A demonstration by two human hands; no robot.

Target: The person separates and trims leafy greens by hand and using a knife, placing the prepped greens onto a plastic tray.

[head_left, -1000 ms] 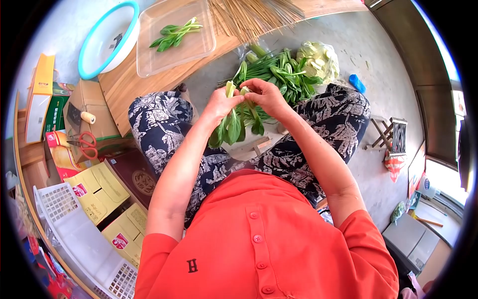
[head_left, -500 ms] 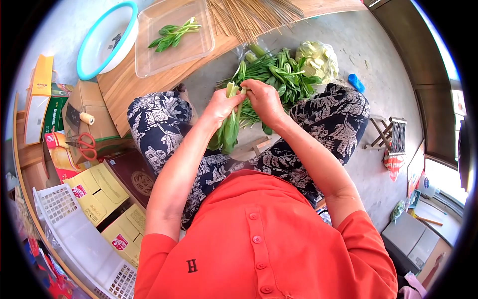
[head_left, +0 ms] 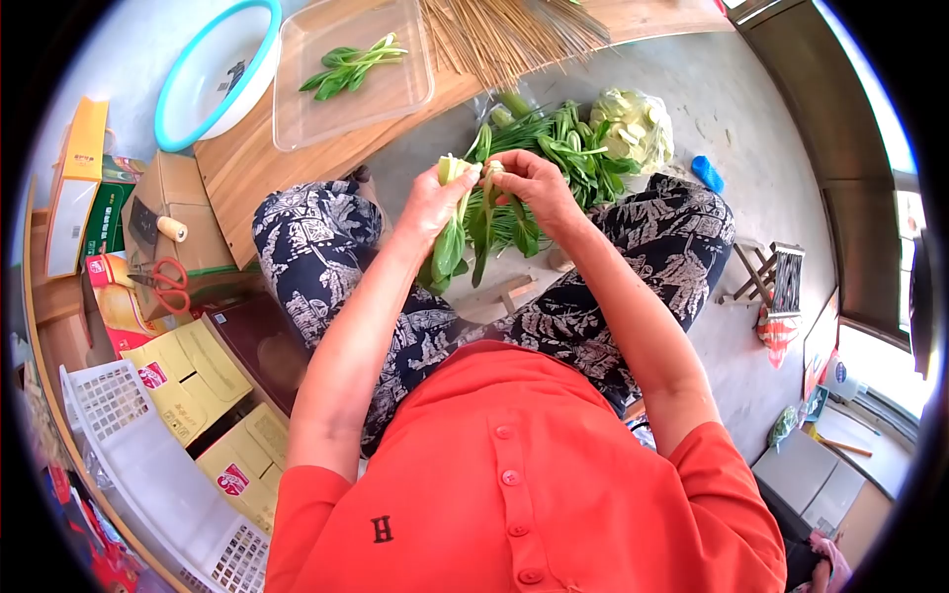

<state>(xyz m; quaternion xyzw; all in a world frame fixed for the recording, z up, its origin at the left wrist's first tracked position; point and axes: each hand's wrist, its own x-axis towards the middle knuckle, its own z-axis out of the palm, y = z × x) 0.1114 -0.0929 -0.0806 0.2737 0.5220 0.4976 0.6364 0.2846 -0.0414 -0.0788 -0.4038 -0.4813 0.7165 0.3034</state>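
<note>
Grey floor spreads before me. My left hand pinches a bunch of greens, stalk ends away, leaves toward me; just beside it my right hand, nearer the vegetable heap, pinches a leafy stem lying likewise.

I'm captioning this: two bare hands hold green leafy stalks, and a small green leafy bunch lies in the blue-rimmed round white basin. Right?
Not quite: the head view shows the small green leafy bunch in the clear rectangular plastic tray, not the blue-rimmed round white basin. The left hand and right hand do hold green leafy stalks.
</note>
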